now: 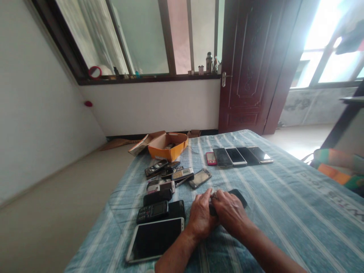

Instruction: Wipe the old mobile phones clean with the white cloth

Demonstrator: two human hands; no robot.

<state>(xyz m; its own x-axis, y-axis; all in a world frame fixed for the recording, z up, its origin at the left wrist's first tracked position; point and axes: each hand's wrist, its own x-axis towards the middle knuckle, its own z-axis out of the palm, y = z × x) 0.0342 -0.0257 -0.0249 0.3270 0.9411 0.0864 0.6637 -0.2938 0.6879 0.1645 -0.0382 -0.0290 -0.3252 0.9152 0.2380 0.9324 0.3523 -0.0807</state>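
Observation:
My left hand (pixel 200 215) and my right hand (pixel 229 212) meet just above the striped cloth. Both have their fingers closed around a small dark phone (pixel 212 209), mostly hidden by the fingers. Beyond the right hand lies another dark, flat phone-like thing (pixel 239 198), partly covered by that hand. A grey touchscreen phone (pixel 200 178) rests just past the fingertips. To the left of my left hand lie a white tablet (pixel 156 239) with a black screen, a black keypad phone (pixel 152 211) and a black case-like thing (pixel 176 210).
A loose pile of old keypad phones (pixel 182 173) lies before an opened orange box (pixel 168 151). Farther right, a pink phone (pixel 211 158) and several flat smartphones (pixel 236 156) form a row. The striped bed cloth (pixel 284 212) spreads beneath; a dark red door (pixel 247 68) stands behind.

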